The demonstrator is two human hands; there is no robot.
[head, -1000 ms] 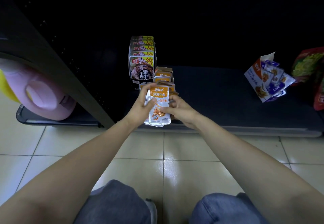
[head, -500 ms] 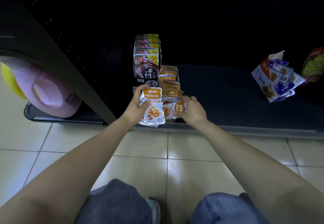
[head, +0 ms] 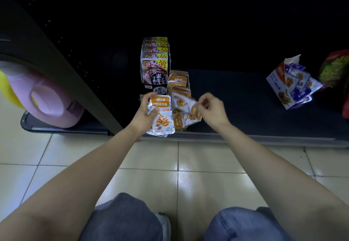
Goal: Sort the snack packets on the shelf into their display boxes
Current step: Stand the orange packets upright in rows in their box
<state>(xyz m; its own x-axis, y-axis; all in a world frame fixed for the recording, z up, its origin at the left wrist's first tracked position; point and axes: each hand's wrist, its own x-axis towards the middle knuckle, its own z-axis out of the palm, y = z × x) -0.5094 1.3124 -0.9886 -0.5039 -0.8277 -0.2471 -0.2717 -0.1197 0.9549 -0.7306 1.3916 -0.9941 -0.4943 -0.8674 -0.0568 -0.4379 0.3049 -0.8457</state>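
The floor of shiny cream square tiles (head: 207, 165) has thin dark lines between the tiles. A soft white light shines on it, below the thick dark slanted shelf post (head: 66, 67). To the right of the post is the low black shelf board with a grey front edge (head: 264, 139). Above and behind the post it is very dark. To the left of the post, a big pink plastic jug (head: 49, 104) with a yellow cap (head: 9, 89) sits on a dark round-cornered shelf (head: 56, 128).
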